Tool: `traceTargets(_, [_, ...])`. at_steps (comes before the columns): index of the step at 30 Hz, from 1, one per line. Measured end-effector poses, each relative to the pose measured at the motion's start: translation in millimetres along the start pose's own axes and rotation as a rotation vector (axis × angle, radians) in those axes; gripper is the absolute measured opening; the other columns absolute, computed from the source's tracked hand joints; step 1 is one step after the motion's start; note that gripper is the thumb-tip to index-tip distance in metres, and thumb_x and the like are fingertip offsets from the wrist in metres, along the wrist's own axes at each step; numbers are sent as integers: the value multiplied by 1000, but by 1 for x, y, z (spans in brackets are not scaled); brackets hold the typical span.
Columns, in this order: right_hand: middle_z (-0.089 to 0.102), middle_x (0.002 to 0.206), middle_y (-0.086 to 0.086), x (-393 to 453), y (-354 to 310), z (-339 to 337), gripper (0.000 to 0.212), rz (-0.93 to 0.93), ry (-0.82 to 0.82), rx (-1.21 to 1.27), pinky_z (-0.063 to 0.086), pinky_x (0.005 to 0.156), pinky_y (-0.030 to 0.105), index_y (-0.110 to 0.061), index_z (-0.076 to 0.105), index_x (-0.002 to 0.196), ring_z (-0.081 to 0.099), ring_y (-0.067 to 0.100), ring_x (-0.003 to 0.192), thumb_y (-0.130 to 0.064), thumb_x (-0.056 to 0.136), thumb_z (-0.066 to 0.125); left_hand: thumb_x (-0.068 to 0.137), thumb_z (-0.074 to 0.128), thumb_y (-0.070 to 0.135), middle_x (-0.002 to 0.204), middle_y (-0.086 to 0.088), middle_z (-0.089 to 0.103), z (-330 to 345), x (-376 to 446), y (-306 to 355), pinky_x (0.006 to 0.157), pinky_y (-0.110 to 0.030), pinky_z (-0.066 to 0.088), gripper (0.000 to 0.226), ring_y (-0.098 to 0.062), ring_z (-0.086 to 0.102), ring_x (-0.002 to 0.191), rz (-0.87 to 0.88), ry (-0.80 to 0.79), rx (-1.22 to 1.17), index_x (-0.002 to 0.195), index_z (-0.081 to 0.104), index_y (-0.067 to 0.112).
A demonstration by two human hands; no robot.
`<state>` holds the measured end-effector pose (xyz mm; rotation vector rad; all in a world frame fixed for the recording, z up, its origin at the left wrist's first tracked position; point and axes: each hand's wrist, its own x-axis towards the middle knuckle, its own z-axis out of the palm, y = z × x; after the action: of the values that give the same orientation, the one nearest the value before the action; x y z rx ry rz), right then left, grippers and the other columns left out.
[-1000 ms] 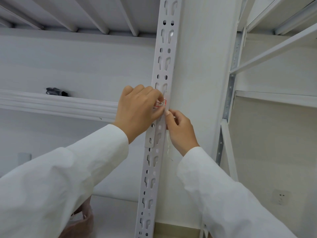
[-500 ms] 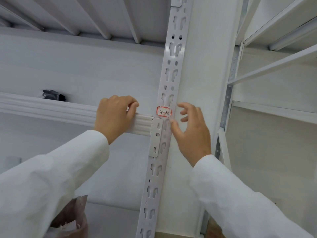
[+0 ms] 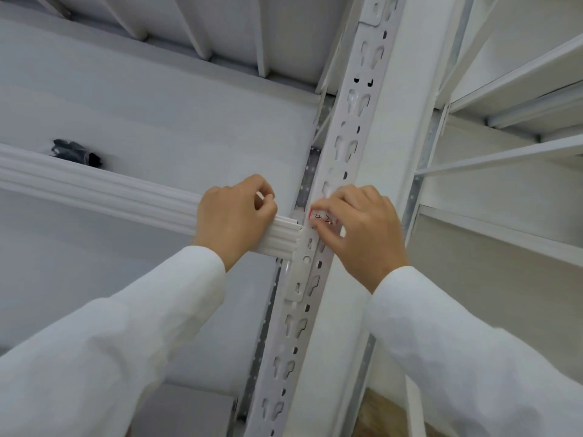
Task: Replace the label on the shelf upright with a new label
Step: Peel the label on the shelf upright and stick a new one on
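Storeroom w/ white boltless racking: slotted steel shelf upright and ribbed beam are standing against a bare wall, a handwritten bin label marking the bay.

Long white sleeves, bare hands.
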<state>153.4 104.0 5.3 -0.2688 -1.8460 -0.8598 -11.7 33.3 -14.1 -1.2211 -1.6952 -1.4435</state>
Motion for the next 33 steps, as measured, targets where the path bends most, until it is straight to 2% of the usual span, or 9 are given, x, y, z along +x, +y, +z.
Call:
traceTargets(3, [61,76,-2,2,3,-1,13,-34,-3,4,31,67,24,-20,69,84,49,20,73,-28,84,59,91,48,26,83,3,74,1,-1,-3,76,-32,42,13,-28,64,80,37,18,-9,91,59,19])
traceTargets(5, [59,73,-3,7,5,-1,12,-51,-15,4,32,67,26,-20,68,79,48,20,71,-27,83,60,92,45,25,82,1,74,3,-2,-3,71,-30,37,15,-31,64,77,59,27,4,92,57,17])
traceTargets(9, [57,71,-2,17,8,1,13,-112,-34,-21,29,70,25,-17,64,74,47,21,71,-23,84,59,84,28,31,76,-2,74,3,-2,-3,69,-30,35,29,-32,62,72,63,33,-5,87,54,17])
traceTargets(13, [56,73,2,18,10,8,17,-198,-9,-149,31,75,29,-13,60,76,38,19,76,-17,89,50,91,40,23,74,-7,70,-2,-3,0,69,-28,29,22,-34,60,75,18,-1,-9,87,59,12])
traceTargets(16, [54,74,4,16,13,9,21,-244,-10,-152,31,78,30,-12,59,76,36,20,77,-16,92,45,91,41,21,75,-6,71,-2,-3,1,69,-29,30,20,-34,60,73,14,-6,-19,87,58,12])
traceTargets(21, [56,76,6,1,21,2,20,-227,9,-73,30,76,28,-10,59,76,39,21,79,-15,91,47,81,25,29,74,-2,73,5,-1,-6,72,-33,40,30,-31,62,69,41,23,-28,85,51,15])
traceTargets(27, [56,79,8,-5,25,-6,20,-56,37,77,34,70,33,-7,59,81,42,23,78,-18,92,46,87,25,31,77,-2,74,4,-2,-6,74,-36,42,32,-33,63,74,45,20,-46,94,51,14])
traceTargets(30, [52,82,-3,-1,22,-13,15,129,-57,243,35,73,28,-13,59,84,45,18,79,-20,93,48,96,39,33,81,2,74,-3,-4,-2,81,-33,40,24,-28,64,78,27,-28,-89,94,56,17])
traceTargets(33, [56,81,-7,7,9,-20,12,324,-200,502,41,72,20,-21,59,81,51,12,76,-14,91,57,91,53,42,83,12,70,-15,-7,5,90,-31,41,19,-13,65,84,-18,-126,-259,92,64,28])
